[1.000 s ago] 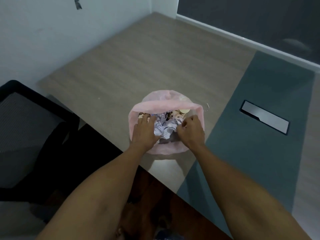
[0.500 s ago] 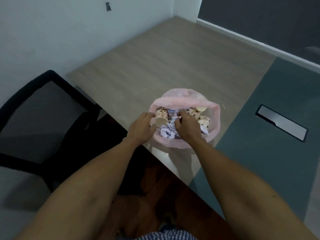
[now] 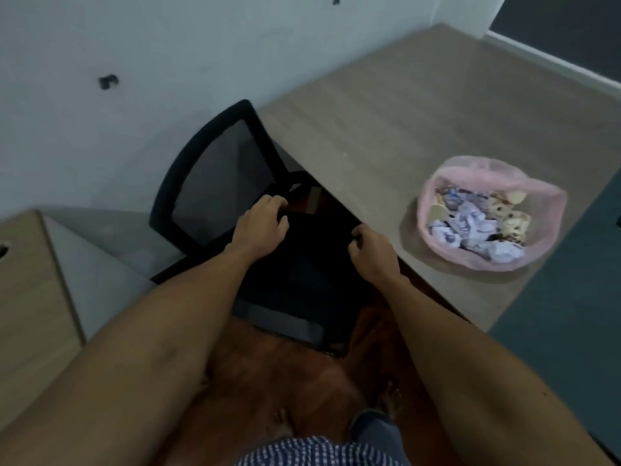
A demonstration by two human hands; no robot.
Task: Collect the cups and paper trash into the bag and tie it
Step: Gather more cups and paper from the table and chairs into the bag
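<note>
The pink trash bag stands open on the wooden table at the right, untied. Inside it lie crumpled white paper and patterned paper cups. Neither hand touches the bag. My left hand is over the black chair, fingers curled near its far seat edge. My right hand hovers over the seat beside the table's edge, its fingers curled as well. The chair is too dark to tell whether either hand grips it.
The black mesh-backed chair stands between me and the table, partly tucked under its edge. A white wall lies behind, and a second wooden surface at the left. A teal mat covers the table's right part.
Both hands have left the bag's mouth and moved left and toward me, over the chair. The view has swung left, so the bag now sits at the right.
</note>
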